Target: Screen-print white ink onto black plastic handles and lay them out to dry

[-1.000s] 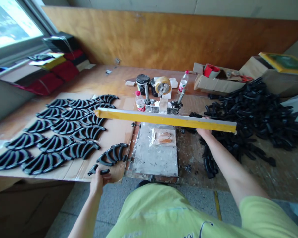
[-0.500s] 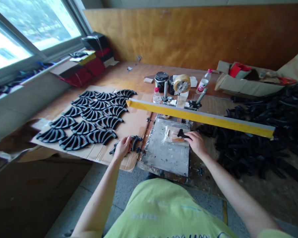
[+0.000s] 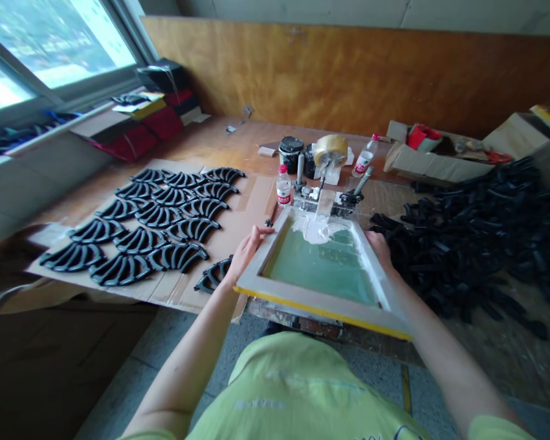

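A screen printing frame [image 3: 297, 303] with green mesh lies lowered over the base, its near edge yellow. White ink [image 3: 317, 230] is smeared at the far end of the mesh. My left hand [image 3: 247, 252] holds the frame's left side, fingers along the rim. On the opposite side my right hand [image 3: 379, 247] grips the rim, its fingers partly hidden. The base and whatever lies on it are covered by the frame. Left of my left hand, several curved black handle-like pieces [image 3: 213, 275] lie on cardboard.
Rows of curved black pieces [image 3: 119, 269] cover the cardboard [image 3: 252, 211] at left. A heap of black pieces [image 3: 476, 244] lies at right. Behind the frame stand a clamp [image 3: 355, 195], a tape roll [image 3: 330, 150], a black-stained jar [image 3: 291, 154] and bottles [image 3: 283, 186]. An open carton [image 3: 428, 167] sits back right.
The frame has swung down from its raised position over the base. Both hands have moved to its sides. The black pieces they held are out of them; the right one is no longer visible.
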Tool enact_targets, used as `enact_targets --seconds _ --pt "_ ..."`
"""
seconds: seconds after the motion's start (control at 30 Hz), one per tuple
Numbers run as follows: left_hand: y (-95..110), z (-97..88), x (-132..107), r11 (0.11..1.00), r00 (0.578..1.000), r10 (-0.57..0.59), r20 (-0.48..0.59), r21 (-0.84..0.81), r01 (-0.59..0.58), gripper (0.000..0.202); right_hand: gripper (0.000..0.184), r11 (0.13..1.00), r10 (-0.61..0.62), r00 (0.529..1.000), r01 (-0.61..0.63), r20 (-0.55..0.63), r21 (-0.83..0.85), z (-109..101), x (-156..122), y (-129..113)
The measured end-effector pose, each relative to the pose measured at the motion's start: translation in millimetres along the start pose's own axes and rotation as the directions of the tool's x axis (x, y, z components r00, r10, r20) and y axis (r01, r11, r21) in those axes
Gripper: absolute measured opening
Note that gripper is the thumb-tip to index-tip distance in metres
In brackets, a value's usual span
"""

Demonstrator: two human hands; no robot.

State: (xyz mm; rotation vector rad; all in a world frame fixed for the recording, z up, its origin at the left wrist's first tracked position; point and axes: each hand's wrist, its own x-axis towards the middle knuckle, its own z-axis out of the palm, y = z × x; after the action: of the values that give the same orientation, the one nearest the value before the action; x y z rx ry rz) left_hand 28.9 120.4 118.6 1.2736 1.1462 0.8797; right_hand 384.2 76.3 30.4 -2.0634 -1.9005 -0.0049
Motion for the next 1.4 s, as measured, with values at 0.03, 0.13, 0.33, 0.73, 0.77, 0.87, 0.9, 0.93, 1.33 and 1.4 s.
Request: enact_targets --seconds 0.03,0.13,0.33,0.73,0.77,0.87,0.9,0.93,1.33,1.4 --pt "-15 -2.7 -6 0.998 0.998 -0.06 0.014 0.027 0.059 0.063 0.033 0.998 0.056 0.996 -0.056 -0.067 0.004 -7 9 3" --pt "-61 -3.6 -14 0.983 0.983 -0.182 0.033 0.023 0.182 0.068 0.043 0.999 0.022 0.964 -0.012 -0.266 0.038 -16 45 -19" --pt "-123 -2.2 -2 0.972 0.976 -0.216 0.024 0.098 0.213 0.071 0.018 0.978 -0.206 0.978 0.206 0.007 -0.008 8 79 -91" --pt "-126 -4.8 -3 0.977 0.988 -0.153 0.025 0.151 0.147 0.065 0.011 0.823 -0.561 0.813 0.529 0.154 0.205 -10 27 -86" --pt "-124 -4.7 -3 0.978 0.986 -0.164 0.031 0.137 0.158 0.065 0.011 0.85 -0.517 0.848 0.493 0.113 0.186 -8 27 -88" --pt "-117 -4.2 -3 0.975 0.978 -0.204 0.042 0.097 0.199 0.068 0.019 0.856 -0.498 0.867 0.491 0.002 0.162 5 10 -93" --pt "-115 -3.8 -4 0.974 0.975 -0.215 0.045 0.088 0.211 0.069 0.021 0.838 -0.524 0.852 0.516 -0.004 0.178 8 4 -93" --pt "-112 -3.2 -5 0.972 0.973 -0.224 0.049 0.082 0.219 0.069 0.022 0.823 -0.542 0.84 0.531 0.0 0.201 9 -1 -93" --pt "-7 -7.1 -10 0.992 0.992 -0.122 0.042 0.032 0.121 0.065 0.056 0.997 -0.041 0.997 0.046 -0.067 0.061 -46 108 -67" --pt "12 -2.3 -1 0.998 0.998 -0.055 0.023 -0.042 0.056 0.062 0.045 0.996 0.054 0.985 -0.042 -0.166 0.079 -53 100 -40"
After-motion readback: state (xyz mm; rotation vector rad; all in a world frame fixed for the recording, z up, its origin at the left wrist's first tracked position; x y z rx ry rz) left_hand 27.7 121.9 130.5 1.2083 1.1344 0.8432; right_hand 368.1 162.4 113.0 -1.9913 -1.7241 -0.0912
